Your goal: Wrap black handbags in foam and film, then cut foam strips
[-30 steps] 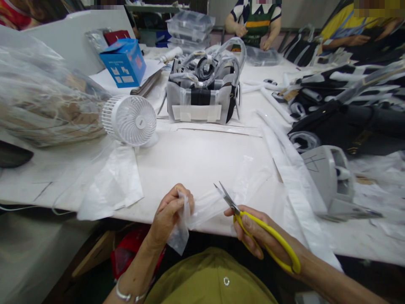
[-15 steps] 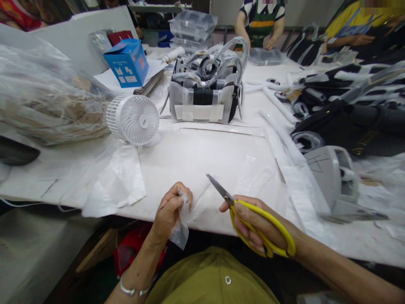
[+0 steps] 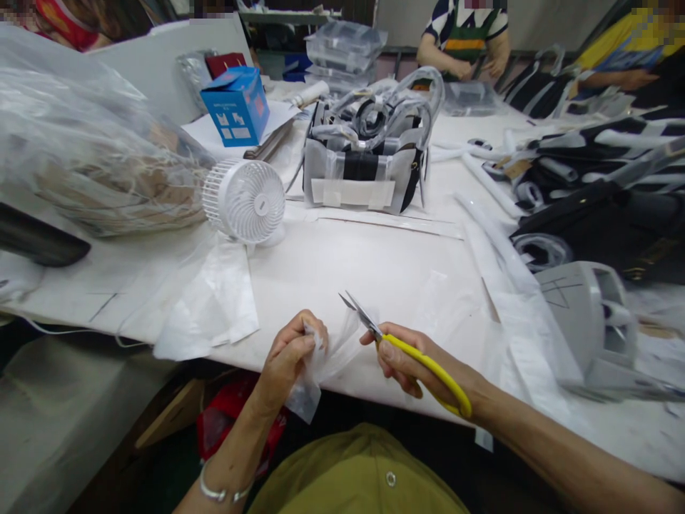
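My left hand (image 3: 286, 360) pinches a piece of clear plastic film (image 3: 321, 364) at the near edge of the white table (image 3: 347, 264). The film hangs down below my fingers and stretches right toward the scissors. My right hand (image 3: 414, 364) grips yellow-handled scissors (image 3: 399, 346), whose blades are slightly apart and point up-left at the film. A silver bracelet sits on my left wrist.
A small white fan (image 3: 245, 201) stands to the left, with loose plastic sheets (image 3: 206, 300) before it. A wrapped grey-and-black bag (image 3: 367, 153) and a blue box (image 3: 238, 106) lie farther back. Black bags (image 3: 594, 207) and a grey tape dispenser (image 3: 586, 318) fill the right. Other people work at the far side.
My right hand has brought the scissors left, closer to the film held by my left hand, and the blades have parted slightly. My view has shifted a little left.
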{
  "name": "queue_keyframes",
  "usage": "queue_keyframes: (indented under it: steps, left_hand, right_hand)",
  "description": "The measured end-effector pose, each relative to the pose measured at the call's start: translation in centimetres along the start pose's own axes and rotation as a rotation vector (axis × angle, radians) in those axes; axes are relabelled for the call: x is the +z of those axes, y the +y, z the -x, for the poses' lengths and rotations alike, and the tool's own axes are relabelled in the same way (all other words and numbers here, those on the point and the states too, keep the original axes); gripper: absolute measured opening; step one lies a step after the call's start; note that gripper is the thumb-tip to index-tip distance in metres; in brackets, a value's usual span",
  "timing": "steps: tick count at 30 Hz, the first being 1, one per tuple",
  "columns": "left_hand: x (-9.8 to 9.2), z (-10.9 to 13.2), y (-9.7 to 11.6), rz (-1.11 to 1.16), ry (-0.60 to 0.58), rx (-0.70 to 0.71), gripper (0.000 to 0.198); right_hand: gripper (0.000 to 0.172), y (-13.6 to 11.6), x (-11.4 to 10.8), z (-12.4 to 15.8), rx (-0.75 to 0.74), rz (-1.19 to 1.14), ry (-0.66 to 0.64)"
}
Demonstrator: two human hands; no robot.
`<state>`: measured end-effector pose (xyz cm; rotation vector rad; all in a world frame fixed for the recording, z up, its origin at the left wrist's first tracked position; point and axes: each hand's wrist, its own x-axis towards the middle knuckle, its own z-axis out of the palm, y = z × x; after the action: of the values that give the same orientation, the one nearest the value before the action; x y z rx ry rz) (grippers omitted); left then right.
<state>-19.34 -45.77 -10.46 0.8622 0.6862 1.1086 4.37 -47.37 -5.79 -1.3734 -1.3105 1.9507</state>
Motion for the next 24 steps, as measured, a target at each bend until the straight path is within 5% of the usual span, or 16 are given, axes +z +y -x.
queue_keyframes:
  steps: [11,15,19,21,24]
  left_hand:
    - [-0.5,-0.2,0.0,-0.031,0.032,-0.036,0.013]
    - [0.1,-0.5,0.3,0.079,0.143,-0.034,0.016]
    - [1.0,-0.8,0.6,0.228,0.306,-0.046,0.022]
    - [1.1,-0.7,0.7,0.305,0.335,-0.042,0.023]
    - [1.0,-0.2,0.9,0.341,0.343,0.031,0.021]
  right_hand:
    - [0.048,-0.7,0.2,-0.3,0.042,-0.114,0.018]
    - [0.052,-2.8,-1.5,-3.0,0.006,-0.027,0.153]
    - [0.056,-7.2,-5.0,-8.5,-0.004,0.369,0.275]
    - [0.057,-9.4,-6.4,-10.3,0.008,0.8,0.407]
    - [0.033,-11.0,-6.7,-9.9,-0.044,1.227,0.59]
